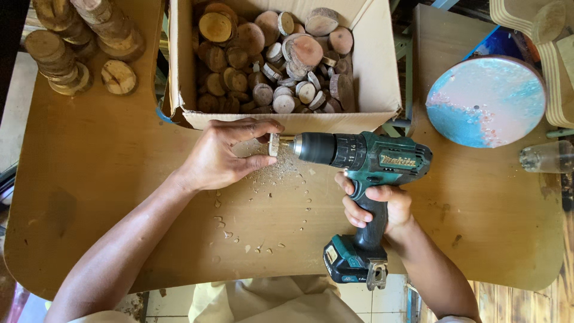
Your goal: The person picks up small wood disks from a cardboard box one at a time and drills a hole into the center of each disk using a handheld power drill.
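Observation:
My left hand point(224, 155) pinches a small round wood slice point(274, 144) on edge above the wooden table point(107, 179). My right hand point(376, 206) grips the handle of a teal and black cordless drill point(365, 158), held level and pointing left. The drill's bit touches the face of the slice. Sawdust and wood chips point(287, 173) lie on the table under the slice.
An open cardboard box point(376, 66) full of wood slices stands just behind my hands. Stacks of larger wood slices point(78, 48) sit at the back left. A round pink and blue painted disc point(485, 101) and a clear glass point(547, 157) lie at the right.

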